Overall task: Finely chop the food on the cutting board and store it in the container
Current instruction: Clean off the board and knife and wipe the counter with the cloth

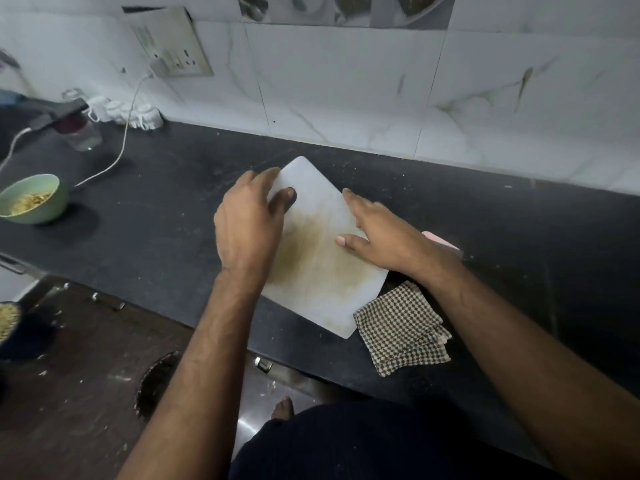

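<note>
A white cutting board (322, 271) lies at an angle on the black counter, bare except for a yellowish stain. My left hand (247, 223) grips its upper left edge, thumb at the board's handle hole and fingers curled over the rim. On the board's right edge my right hand (381, 233) rests with straight fingers, thumb lying on the surface. At the far left stands a green bowl (52, 206) with pale chopped food (29, 200) inside.
A checked cloth (403, 327) lies by the board's lower right corner. A pink object (443, 241) shows behind my right wrist. A glass (83, 135), a phone (57, 114) and a white cable (123, 147) sit at the back left near the wall socket (173, 43).
</note>
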A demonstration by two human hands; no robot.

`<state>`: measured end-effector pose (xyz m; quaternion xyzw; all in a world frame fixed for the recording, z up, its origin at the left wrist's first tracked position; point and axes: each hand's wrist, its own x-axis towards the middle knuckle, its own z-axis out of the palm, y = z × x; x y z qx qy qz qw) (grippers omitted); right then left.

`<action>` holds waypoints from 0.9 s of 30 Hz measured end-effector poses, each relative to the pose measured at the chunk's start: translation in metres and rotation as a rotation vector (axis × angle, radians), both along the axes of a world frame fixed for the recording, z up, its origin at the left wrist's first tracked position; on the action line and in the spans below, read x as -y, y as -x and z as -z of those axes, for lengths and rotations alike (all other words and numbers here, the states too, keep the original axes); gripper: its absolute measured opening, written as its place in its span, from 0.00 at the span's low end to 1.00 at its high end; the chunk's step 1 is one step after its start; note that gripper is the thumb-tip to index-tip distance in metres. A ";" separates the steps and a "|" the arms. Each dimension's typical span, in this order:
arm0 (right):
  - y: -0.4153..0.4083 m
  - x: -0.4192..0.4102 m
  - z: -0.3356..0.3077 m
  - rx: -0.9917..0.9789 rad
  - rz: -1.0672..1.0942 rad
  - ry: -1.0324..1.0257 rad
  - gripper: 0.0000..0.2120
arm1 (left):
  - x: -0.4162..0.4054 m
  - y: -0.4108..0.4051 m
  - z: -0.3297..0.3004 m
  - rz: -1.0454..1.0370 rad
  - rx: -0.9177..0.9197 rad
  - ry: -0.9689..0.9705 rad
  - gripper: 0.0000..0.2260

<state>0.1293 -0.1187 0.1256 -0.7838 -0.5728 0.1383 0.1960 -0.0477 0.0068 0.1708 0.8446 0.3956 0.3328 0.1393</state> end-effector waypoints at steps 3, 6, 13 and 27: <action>-0.006 -0.002 -0.001 -0.122 0.077 -0.148 0.26 | 0.007 -0.002 -0.005 0.020 0.000 -0.042 0.18; -0.013 -0.002 -0.001 -0.338 0.109 -0.253 0.12 | 0.008 -0.003 -0.009 0.058 -0.008 -0.069 0.17; -0.006 -0.020 -0.010 -0.840 0.103 -0.365 0.15 | -0.022 -0.024 -0.037 0.246 -0.089 -0.239 0.14; -0.061 -0.092 -0.026 -0.549 0.497 -0.851 0.09 | -0.148 -0.112 -0.045 0.378 0.032 -0.292 0.25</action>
